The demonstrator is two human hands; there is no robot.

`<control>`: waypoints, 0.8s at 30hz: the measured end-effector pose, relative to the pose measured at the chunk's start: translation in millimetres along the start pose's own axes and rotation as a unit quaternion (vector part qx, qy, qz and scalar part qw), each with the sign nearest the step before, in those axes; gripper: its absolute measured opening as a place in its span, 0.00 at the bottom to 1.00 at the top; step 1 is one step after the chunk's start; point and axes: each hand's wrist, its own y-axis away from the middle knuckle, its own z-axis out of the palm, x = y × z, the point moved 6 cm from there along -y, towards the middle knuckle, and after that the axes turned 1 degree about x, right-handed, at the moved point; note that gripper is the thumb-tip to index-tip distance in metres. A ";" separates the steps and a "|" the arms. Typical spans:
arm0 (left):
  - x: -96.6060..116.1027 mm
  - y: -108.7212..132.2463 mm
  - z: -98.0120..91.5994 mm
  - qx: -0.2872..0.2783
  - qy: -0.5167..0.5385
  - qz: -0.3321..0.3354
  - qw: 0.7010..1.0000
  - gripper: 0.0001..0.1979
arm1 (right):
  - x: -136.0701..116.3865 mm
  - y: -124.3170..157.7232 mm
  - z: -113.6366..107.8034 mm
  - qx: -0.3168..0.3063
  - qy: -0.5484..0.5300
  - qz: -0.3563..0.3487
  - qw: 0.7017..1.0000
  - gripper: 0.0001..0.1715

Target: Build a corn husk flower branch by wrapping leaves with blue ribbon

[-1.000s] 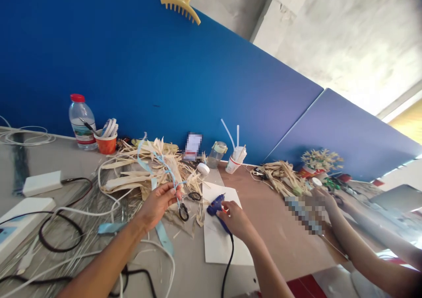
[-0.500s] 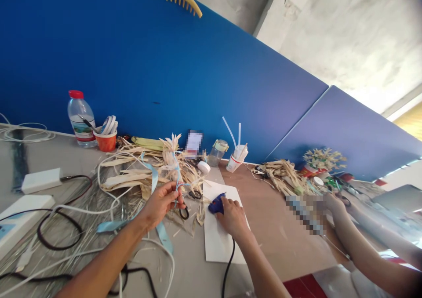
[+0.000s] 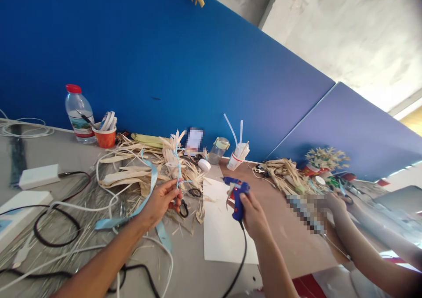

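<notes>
Between the fingertips of my left hand [image 3: 165,201] is the stem of a pale husk flower [image 3: 174,150], wound with light blue strip and standing upright. My right hand [image 3: 253,210] is wrapped around the grip of a blue glue gun [image 3: 240,197], held above a white sheet [image 3: 220,241] with its nozzle pointing left. A black cord runs down from the gun. Dry corn husks [image 3: 128,179] lie behind and left of my left hand. The black handles of scissors [image 3: 183,208] show just beside its fingers, and a light blue ribbon [image 3: 112,224] passes beneath my left forearm.
Along the blue partition stand a water bottle [image 3: 79,118], an orange cup [image 3: 104,137], a jar [image 3: 218,150] and a cup with straws [image 3: 235,159]. White and black cables and a power strip [image 3: 24,210] cover the left. At right, another person's hands [image 3: 334,203] work near husks.
My right hand has raised the glue gun off the white sheet and shifted right, turning it upright. My left hand stays in nearly the same place with the flower.
</notes>
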 end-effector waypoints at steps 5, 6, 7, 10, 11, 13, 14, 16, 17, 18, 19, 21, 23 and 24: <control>-0.7 -0.5 -0.4 0.020 -0.036 0.006 0.999 0.30 | -20.1 12.5 42.6 -0.114 -0.266 0.133 0.948 0.19; -0.4 -0.6 -1.4 0.032 -0.041 0.008 0.999 0.30 | -21.4 15.4 53.1 -0.134 -0.281 0.143 0.939 0.20; -0.1 -0.8 -2.6 0.043 -0.044 0.011 0.998 0.31 | -21.5 18.4 63.7 -0.158 -0.282 0.151 0.934 0.22; 0.1 -2.0 -6.9 0.066 -0.036 0.024 0.997 0.31 | -18.8 26.3 89.7 -0.217 -0.230 0.152 0.936 0.23; 0.1 -2.6 -8.5 0.071 -0.032 0.031 0.996 0.30 | -16.8 28.8 96.2 -0.232 -0.200 0.158 0.939 0.23; -0.4 -4.1 -12.4 0.082 -0.032 0.045 0.995 0.26 | -13.3 33.4 106.0 -0.256 -0.143 0.172 0.940 0.24; -0.9 -4.8 -14.5 0.089 -0.034 0.048 0.994 0.23 | -12.3 35.1 109.5 -0.265 -0.121 0.175 0.941 0.24; -1.7 -6.0 -17.8 0.102 -0.037 0.052 0.993 0.19 | -11.1 37.3 115.3 -0.280 -0.089 0.171 0.940 0.25; -1.7 -6.3 -18.8 0.106 -0.040 0.053 0.992 0.18 | -10.3 37.5 117.3 -0.285 -0.079 0.166 0.941 0.24; -1.4 -6.4 -19.3 0.107 -0.043 0.056 0.992 0.16 | -9.2 37.0 118.7 -0.286 -0.070 0.160 0.942 0.24; -0.8 -6.4 -19.3 0.107 -0.045 0.059 0.992 0.14 | -8.1 35.7 119.2 -0.283 -0.064 0.151 0.945 0.23; 0.7 -5.7 -18.8 0.105 -0.046 0.066 0.991 0.13 | -7.2 30.2 117.1 -0.264 -0.056 0.118 0.956 0.22; 1.2 -4.9 -18.5 0.106 -0.043 0.067 0.991 0.12 | -8.5 23.7 112.9 -0.245 -0.034 0.072 0.966 0.21; 1.1 -4.5 -18.5 0.108 -0.041 0.066 0.991 0.13 | -8.9 21.2 111.2 -0.243 -0.013 0.055 0.968 0.21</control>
